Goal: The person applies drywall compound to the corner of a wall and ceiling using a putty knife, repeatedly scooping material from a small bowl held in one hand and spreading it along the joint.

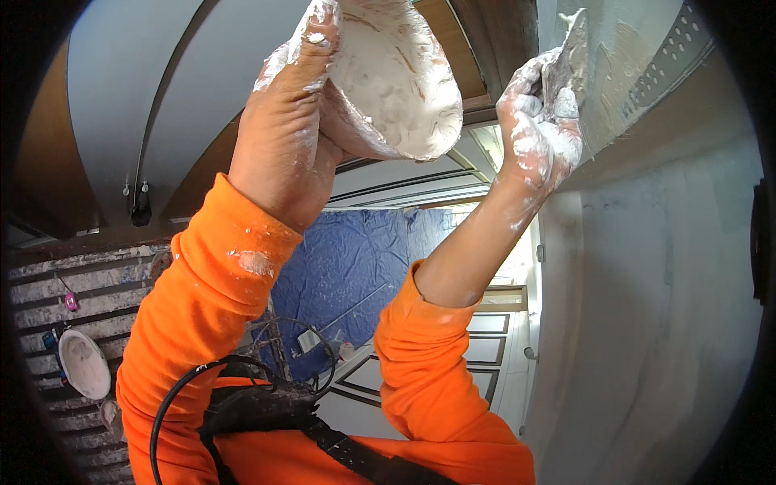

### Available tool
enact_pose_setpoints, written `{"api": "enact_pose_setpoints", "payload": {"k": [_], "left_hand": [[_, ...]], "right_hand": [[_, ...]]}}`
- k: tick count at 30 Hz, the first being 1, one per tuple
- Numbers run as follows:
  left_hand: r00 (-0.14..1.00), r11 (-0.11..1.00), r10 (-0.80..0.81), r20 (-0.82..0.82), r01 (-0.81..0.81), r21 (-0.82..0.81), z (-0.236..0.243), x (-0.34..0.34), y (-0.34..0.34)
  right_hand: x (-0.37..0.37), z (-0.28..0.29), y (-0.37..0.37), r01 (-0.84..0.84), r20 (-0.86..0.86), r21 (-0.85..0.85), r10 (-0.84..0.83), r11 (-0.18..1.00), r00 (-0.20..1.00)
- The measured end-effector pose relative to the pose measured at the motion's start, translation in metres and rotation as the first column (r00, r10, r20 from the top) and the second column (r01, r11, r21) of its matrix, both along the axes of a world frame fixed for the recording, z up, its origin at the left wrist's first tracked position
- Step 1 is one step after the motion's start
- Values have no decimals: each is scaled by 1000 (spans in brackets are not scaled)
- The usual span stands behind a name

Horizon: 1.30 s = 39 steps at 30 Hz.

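My left hand (283,137), smeared with white paste, holds up a flexible-looking bowl (396,69) with its thumb over the rim. White plaster coats the inside of the bowl. To the right, my right hand (540,121) is closed round a plaster-covered flat blade (575,52), which looks like a putty knife; its handle is hidden in the fingers. The blade stands beside a patch of wet-looking plaster (618,73) on the wall; I cannot tell whether they touch. A perforated corner strip (667,61) runs along the edge there.
Panelled doors (121,89) fill the upper left. Below them lie plaster-stained slats (48,283) with a pale basin (83,364) and a small pink object (71,301). A blue tarp (347,250) lies far below. A grey wall (647,307) rises at right. A black cable (162,412) loops by my left sleeve.
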<state>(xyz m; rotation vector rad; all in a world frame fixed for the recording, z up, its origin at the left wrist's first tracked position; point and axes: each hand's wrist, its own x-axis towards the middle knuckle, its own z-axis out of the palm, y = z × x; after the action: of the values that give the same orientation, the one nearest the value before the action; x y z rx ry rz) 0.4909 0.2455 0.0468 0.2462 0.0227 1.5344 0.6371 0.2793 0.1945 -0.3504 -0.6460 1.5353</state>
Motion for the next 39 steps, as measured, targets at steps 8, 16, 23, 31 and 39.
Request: {"api": "enact_pose_setpoints", "payload": {"k": [8, 16, 23, 31, 39], "left_hand": [[1000, 999, 17, -8, -17, 35, 5, 0, -1], [1000, 1000, 8, -11, -8, 2, 8, 0, -5], [1000, 998, -21, 17, 20, 56, 5, 2, -3], [986, 996, -50, 157, 37, 84, -3, 0, -12], [992, 991, 97, -84, -104, -80, -25, -14, -61]], "right_hand": [[-5, 5, -33, -55, -63, 91, 61, 994, 996], [-10, 18, -77, -293, -9, 25, 294, 956, 956], [-10, 43, -109, -208, -92, 3, 207, 978, 974], [-2, 18, -143, -164, 100, 266, 142, 950, 985], [-8, -111, -147, 433, 634, 529, -679, 730, 370]]}}
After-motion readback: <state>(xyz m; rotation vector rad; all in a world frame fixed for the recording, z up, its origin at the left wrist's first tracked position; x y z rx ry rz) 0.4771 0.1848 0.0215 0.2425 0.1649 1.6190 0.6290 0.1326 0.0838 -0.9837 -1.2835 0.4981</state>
